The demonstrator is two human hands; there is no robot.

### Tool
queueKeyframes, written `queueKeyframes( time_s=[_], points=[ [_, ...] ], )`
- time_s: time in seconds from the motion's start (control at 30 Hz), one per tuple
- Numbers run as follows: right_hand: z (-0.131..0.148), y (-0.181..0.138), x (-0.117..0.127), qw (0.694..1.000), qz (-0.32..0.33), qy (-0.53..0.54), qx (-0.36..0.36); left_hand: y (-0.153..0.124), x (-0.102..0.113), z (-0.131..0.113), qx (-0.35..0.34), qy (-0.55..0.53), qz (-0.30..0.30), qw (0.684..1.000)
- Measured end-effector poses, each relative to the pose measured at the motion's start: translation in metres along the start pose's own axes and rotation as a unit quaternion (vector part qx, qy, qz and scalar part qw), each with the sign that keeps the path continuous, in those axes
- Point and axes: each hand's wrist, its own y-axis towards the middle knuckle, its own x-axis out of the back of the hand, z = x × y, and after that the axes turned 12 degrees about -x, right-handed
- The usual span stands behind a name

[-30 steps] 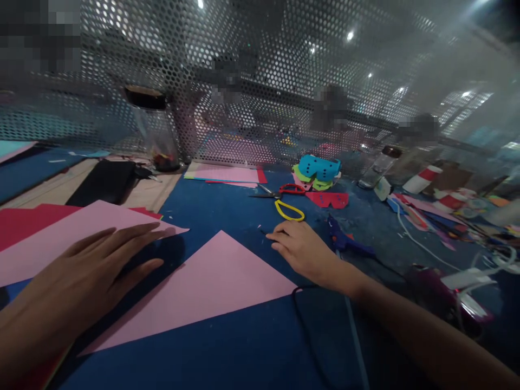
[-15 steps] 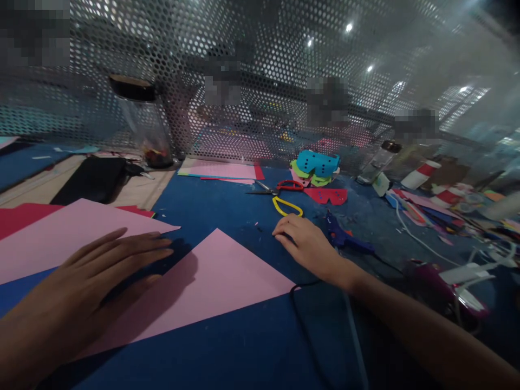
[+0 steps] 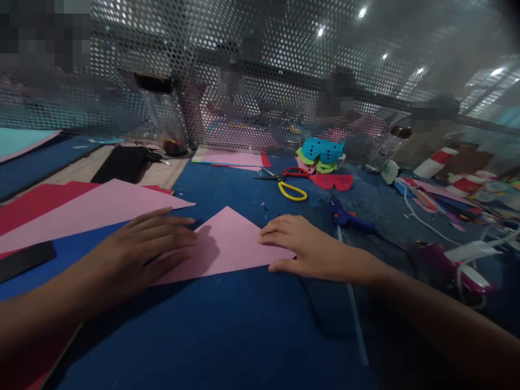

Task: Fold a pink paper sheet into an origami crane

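Head view, left hand (image 3: 142, 249): released, flat on pink triangular paper sheet (image 3: 231, 244).
Right hand (image 3: 300, 249): released, flat on its right corner.

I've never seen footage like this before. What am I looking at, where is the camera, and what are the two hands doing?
No machine here: a person works with bare hands, and the single camera sits on their head, looking forward and down. The left hand lies flat on the left side of a pink paper triangle; the right hand rests on its right corner. Neither holds anything. On the blue table lie a larger pink sheet, scissors with red and yellow handles and a blue glue gun. A perforated metal screen stands behind.
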Motion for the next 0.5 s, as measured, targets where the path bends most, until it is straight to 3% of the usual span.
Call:
queueKeyframes(
  time_s=[0.2, 0.5],
  points=[
    [0.001, -0.005, -0.013, 0.999, -0.033, -0.040, 0.014, 0.009, 0.001, -0.012, -0.011, 0.006, 0.006, 1.000],
    [0.014, -0.020, -0.017, 0.989, -0.116, -0.084, 0.045, 0.010, 0.001, -0.033, -0.025, 0.015, -0.050, 0.998]
  ],
)
